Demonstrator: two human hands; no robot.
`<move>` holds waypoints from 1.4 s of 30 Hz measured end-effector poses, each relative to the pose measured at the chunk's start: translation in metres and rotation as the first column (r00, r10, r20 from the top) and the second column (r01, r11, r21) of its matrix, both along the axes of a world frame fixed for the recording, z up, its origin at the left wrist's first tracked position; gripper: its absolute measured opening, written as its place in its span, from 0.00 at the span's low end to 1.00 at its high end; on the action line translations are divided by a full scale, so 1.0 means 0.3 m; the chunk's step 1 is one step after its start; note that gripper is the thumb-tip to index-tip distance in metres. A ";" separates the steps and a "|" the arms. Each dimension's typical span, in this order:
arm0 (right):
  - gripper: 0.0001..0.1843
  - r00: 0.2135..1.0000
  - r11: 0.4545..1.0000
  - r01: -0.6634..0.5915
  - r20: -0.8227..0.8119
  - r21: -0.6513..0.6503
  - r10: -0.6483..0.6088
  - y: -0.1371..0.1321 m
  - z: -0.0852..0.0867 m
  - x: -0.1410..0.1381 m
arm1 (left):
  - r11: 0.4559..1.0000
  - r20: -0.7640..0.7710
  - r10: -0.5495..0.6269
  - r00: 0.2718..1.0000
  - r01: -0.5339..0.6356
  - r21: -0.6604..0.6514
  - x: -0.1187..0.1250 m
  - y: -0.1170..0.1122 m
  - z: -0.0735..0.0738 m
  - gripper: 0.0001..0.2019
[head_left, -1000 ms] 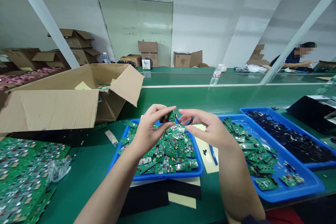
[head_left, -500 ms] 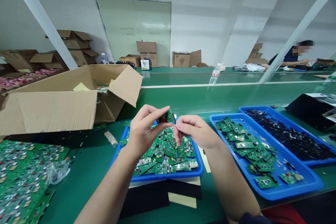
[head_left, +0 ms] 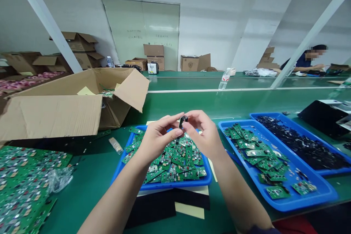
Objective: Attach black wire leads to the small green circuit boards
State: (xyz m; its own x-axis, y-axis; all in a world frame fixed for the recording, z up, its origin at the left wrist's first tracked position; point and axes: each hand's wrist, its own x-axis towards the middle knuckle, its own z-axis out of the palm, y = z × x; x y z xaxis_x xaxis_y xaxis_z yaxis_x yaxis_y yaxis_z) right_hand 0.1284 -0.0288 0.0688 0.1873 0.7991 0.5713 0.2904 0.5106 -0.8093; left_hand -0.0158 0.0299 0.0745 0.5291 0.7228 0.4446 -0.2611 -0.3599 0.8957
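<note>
Black component (head_left: 182,120) was pinched at the fingertips of the left hand (head_left: 157,139) and right hand (head_left: 205,136), both closed on it, above the blue tray (head_left: 175,184) of green circuit boards (head_left: 178,161). A second tray (head_left: 301,204) lay at 3 o'clock.

White walls (head_left: 214,18); pale double door (head_left: 142,29); long green desk (head_left: 208,102); slanted grey struts (head_left: 44,22); cardboard boxes (head_left: 79,44) along far wall; even, bright light.
</note>
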 end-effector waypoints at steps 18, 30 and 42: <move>0.08 0.940 0.962 0.130 0.278 0.241 -0.197 0.002 0.006 0.006 | 0.982 0.248 0.008 0.969 0.039 -0.187 0.026 0.001 -0.019 0.16; 0.07 0.897 0.898 0.239 0.269 0.368 -0.350 0.038 -0.001 0.051 | 0.970 0.055 -0.160 0.986 0.168 -0.175 0.015 0.006 -0.010 0.14; 0.11 0.981 0.967 0.192 -0.024 0.168 -0.190 0.019 -0.004 0.057 | 0.985 -0.015 0.089 0.996 -0.086 0.148 -0.017 0.017 0.002 0.16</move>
